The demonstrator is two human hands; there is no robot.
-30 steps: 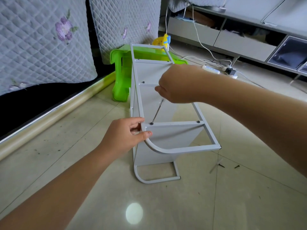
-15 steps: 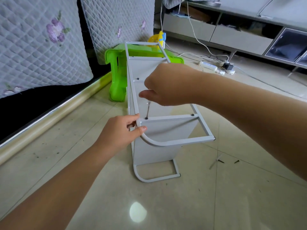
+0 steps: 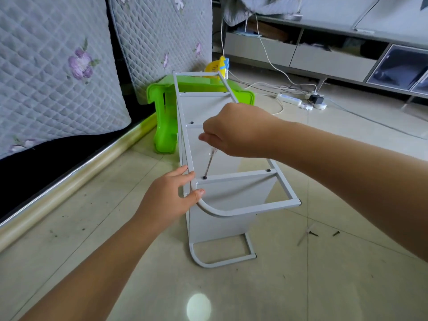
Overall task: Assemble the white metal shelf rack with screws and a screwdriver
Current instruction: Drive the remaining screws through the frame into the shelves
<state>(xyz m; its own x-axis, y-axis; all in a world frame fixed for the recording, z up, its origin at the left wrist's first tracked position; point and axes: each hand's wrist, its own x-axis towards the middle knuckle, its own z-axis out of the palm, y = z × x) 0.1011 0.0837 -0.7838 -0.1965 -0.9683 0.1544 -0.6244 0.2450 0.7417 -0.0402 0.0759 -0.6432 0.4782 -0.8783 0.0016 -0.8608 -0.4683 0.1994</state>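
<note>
The white metal shelf rack lies on its side on the tiled floor, its far end against a green stool. My left hand grips the rack's near left frame tube at the curved corner. My right hand holds a screwdriver from above, its handle hidden in my fist. The thin shaft slants down, and its tip sits on a dark screw at the left end of a cross bar. Another screw sits at that bar's right end.
A green plastic stool stands behind the rack beside quilted cushions. Two loose dark screws lie on the floor to the right. A power strip with cables lies further back, before a low cabinet.
My right hand has shifted slightly while the screwdriver tip stays on the left screw. The shaft now leans a bit more. My left hand keeps its hold on the frame.
</note>
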